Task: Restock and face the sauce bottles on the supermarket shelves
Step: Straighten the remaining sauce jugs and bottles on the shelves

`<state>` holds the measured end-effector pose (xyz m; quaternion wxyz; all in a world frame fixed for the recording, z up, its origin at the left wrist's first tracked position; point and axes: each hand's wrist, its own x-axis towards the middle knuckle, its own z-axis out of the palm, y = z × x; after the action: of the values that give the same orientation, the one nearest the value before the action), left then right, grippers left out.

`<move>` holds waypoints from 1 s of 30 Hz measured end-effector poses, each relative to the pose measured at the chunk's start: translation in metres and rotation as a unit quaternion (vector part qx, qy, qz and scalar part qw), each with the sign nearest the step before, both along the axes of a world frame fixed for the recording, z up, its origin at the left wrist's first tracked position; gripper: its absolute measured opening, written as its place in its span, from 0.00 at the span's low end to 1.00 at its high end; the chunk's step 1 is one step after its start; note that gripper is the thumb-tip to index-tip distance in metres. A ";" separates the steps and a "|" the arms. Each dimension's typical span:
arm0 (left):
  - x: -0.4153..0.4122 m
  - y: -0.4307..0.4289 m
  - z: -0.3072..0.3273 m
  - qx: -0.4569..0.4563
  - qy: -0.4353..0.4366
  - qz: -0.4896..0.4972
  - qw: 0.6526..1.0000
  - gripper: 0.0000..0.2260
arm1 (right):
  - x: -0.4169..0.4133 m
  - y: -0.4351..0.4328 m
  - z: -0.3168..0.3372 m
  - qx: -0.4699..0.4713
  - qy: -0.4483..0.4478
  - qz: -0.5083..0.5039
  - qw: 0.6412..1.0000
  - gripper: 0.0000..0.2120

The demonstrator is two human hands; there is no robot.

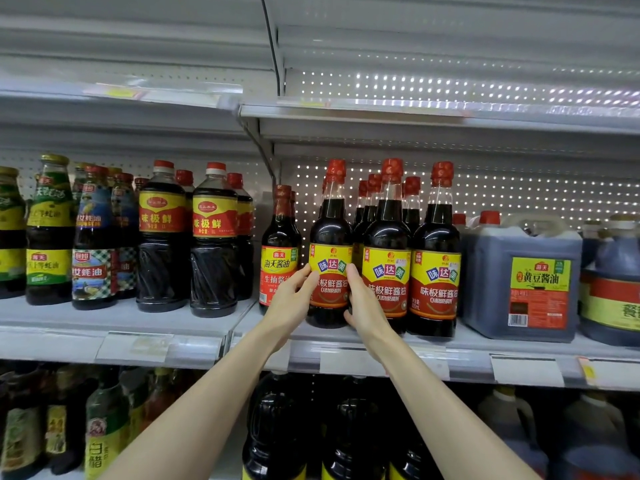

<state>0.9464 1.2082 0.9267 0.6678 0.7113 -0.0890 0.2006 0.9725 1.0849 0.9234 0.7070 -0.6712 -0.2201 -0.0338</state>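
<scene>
— What are your hands on?

— One sauce bottle [330, 271]. My left hand [291, 296] wraps its left side, thumb on the label. My right hand [363, 303] cups the right side, with its fingers out of sight behind. Both are grasping the bottle, so neither is free.

— Why two hands for one bottle?

— To turn it, I think. A hand on each flank lets me square the yellow label to the aisle without knocking its neighbours.

— And where does it stand?

— Between my palms, at the front of the middle shelf [467, 344]. Its base seems to be down on the board. A red-label bottle [278, 251] is just beside it on the left, and two matching bottles [386, 271] stand close together on the right. More red caps queue behind them, and a big jug [523, 282] sits further right.
</scene>
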 end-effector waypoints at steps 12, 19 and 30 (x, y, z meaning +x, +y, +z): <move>0.008 0.002 0.003 0.029 0.022 0.001 0.999 0.24 | 0.020 0.009 -0.005 -0.006 -0.007 -0.022 1.000 0.29; 0.006 -0.003 0.009 0.003 0.037 -0.022 0.999 0.16 | 0.031 0.013 -0.005 -0.012 -0.010 -0.023 1.000 0.29; 0.010 -0.004 0.010 -0.010 0.051 -0.018 0.998 0.20 | 0.040 0.017 -0.007 -0.009 -0.017 -0.010 1.000 0.33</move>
<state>0.9564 1.2039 0.9365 0.6823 0.7120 -0.0655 0.1525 1.0129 1.1014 0.9165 0.6966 -0.6791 -0.2258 -0.0503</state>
